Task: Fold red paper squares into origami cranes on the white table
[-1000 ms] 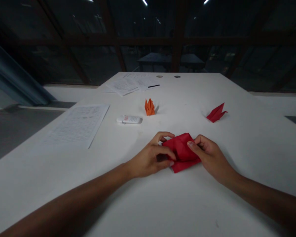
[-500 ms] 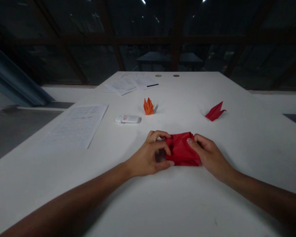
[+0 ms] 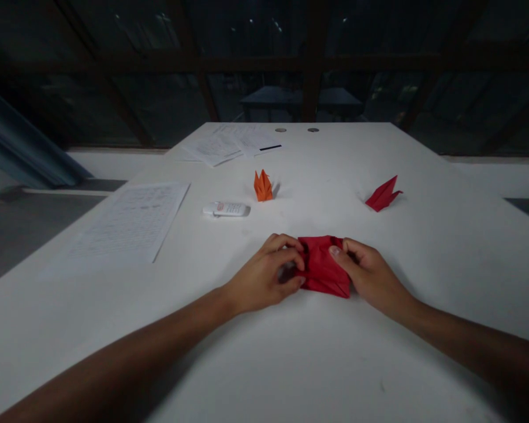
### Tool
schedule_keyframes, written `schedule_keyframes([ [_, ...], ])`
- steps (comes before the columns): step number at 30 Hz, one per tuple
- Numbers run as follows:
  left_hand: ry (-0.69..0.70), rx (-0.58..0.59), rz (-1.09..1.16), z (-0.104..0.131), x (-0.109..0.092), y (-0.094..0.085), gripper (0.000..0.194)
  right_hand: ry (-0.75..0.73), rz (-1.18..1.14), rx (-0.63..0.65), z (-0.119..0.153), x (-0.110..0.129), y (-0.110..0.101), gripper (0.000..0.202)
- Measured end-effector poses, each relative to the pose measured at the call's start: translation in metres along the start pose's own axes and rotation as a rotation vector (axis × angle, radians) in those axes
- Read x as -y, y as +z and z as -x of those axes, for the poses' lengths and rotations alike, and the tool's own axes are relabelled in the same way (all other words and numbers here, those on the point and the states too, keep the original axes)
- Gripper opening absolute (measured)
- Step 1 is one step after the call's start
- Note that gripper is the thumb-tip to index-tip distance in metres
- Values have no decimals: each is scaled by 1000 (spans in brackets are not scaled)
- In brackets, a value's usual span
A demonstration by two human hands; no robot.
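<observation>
A folded piece of red paper (image 3: 324,267) is held between my two hands, low over the near middle of the white table (image 3: 264,346). My left hand (image 3: 271,273) pinches its left edge with curled fingers and thumb. On the right side, my right hand (image 3: 368,270) grips the paper, thumb on top and fingers behind and below. Its underside is hidden. Beyond my hands stands an orange origami crane (image 3: 263,186), and farther right sits a red origami crane (image 3: 383,195).
A white correction-fluid-like bottle (image 3: 226,210) lies left of the orange crane. A printed sheet (image 3: 127,223) lies at the left, more papers (image 3: 223,144) with a dark strip (image 3: 270,147) behind. Two round discs (image 3: 281,130) sit near the far edge, before dark windows.
The red paper has turned slightly, its lower right corner now pointing more toward me. My left thumb has drawn back a little to the left. The whole view has shifted slightly.
</observation>
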State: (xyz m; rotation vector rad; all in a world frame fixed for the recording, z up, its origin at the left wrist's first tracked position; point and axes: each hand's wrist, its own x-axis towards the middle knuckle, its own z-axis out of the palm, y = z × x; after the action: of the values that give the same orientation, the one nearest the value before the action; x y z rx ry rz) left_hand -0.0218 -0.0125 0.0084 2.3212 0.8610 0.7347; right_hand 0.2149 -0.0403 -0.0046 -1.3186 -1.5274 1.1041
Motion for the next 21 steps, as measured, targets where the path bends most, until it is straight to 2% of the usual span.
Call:
schedule_keyframes([
  [3, 20, -11, -57, 1, -2, 3, 10, -8, 29, 52, 3, 2, 1, 38],
  [6, 26, -25, -60, 2, -4, 4, 5, -95, 58, 37, 7, 4, 2, 36],
  [10, -22, -131, -24, 3, -4, 4, 5, -237, 149, -22, 7, 4, 2, 26],
  [14, -118, -244, 49, 4, 1, 4, 7, -246, 243, -19, 5, 0, 2, 11],
  [18, -298, -315, 324, 3, 4, 7, 31, -262, 271, -12, 4, -1, 2, 5],
  [21, -368, -343, 422, -1, 2, 6, 49, -260, 297, 4, 5, 2, 1, 5],
])
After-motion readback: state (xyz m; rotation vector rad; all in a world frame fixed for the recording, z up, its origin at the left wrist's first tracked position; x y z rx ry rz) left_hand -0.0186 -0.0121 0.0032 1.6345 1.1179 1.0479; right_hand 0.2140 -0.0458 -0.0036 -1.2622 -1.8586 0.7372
